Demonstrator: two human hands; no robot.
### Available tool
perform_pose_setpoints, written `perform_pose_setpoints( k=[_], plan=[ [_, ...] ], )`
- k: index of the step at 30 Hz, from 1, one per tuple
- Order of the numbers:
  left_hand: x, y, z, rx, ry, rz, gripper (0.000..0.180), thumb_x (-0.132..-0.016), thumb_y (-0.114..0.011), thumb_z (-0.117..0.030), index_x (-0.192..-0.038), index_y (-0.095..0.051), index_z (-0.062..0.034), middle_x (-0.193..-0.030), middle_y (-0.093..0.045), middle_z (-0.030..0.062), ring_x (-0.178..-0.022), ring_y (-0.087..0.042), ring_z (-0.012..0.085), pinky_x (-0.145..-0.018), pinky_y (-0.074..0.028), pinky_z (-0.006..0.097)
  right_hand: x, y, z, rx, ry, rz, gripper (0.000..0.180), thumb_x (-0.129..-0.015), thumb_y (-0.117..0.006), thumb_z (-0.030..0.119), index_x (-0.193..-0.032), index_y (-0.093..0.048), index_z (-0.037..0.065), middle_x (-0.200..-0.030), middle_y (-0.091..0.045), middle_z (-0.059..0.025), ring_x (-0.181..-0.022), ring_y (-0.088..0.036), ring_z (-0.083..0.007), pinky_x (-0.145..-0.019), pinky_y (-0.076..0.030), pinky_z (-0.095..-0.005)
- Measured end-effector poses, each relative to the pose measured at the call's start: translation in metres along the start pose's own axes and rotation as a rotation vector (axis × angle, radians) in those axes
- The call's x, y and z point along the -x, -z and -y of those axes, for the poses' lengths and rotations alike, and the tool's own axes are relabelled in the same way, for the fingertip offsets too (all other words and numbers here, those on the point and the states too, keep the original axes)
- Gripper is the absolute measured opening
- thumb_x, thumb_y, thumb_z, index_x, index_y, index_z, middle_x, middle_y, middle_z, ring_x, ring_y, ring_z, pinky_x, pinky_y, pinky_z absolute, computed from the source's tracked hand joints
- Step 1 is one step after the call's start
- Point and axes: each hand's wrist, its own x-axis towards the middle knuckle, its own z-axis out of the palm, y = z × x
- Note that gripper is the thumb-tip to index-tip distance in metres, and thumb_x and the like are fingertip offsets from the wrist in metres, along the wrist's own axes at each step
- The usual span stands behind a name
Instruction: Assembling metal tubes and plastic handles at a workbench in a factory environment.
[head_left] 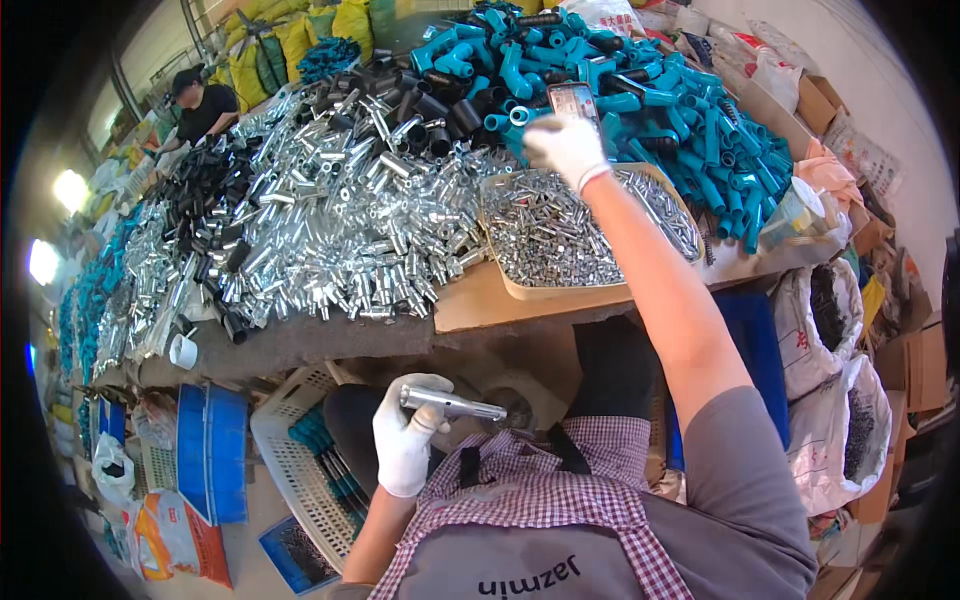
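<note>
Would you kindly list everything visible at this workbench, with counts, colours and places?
metal tubes: a large heap, silver, bench centre-left
black sleeves: many, black, mixed into the heap's left and far side
plastic fittings: a large heap, teal, far right
tray: one, tan, bench centre, full of small silver parts
phone: one, dark, propped by the teal heap
basket: one, white, under the bench
sacks: two, white, right floor
left hand: white glove, holding one silver tube
right hand: white glove, reaching to the phone
</note>
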Motion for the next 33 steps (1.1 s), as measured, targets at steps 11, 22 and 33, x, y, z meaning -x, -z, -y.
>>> perform_pose_setpoints(
  k=[11, 22, 33],
  plan=[
    [-0.01, 0.01, 0.003, 0.079, -0.013, -0.025, 0.057, -0.086, -0.077, -0.042, -0.113, -0.059, 0.0038, -0.1, -0.067, 0.01, -0.074, -0.062, 0.0098, -0.067, -0.051, 0.023, -0.012, -0.024, -0.029, 0.136, 0.293, -0.263, 0.028, -0.08, -0.074, 0.01, -0.104, -0.07, -0.003, -0.092, -0.074, -0.0099, -0.078, -0.07, -0.0139, -0.072, -0.056, -0.0261],
    [-0.007, 0.01, 0.004, 0.131, -0.064, -0.056, 0.058, -0.086, -0.076, -0.044, -0.116, -0.055, 0.002, -0.106, -0.065, 0.0125, -0.078, -0.062, 0.0131, -0.064, -0.051, 0.025, -0.011, -0.028, -0.026, 0.271, 0.395, -0.299, 0.026, -0.078, -0.077, 0.009, -0.103, -0.07, 0.003, -0.097, -0.074, -0.0112, -0.089, -0.073, -0.0209, -0.084, -0.056, -0.0314],
    [-0.044, 0.012, -0.038, 0.161, -0.216, -0.094, 0.021, -0.098, -0.06, -0.023, -0.104, -0.052, -0.0045, -0.082, -0.05, 0.0029, -0.064, -0.048, 0.0103, -0.053, -0.042, 0.025, 0.091, -0.022, 0.028, -0.542, 0.082, -0.026, 0.028, -0.09, -0.064, 0.003, -0.116, -0.06, -0.007, -0.109, -0.067, -0.0148, -0.097, -0.069, -0.0231, -0.087, -0.057, -0.0336]
  ],
)
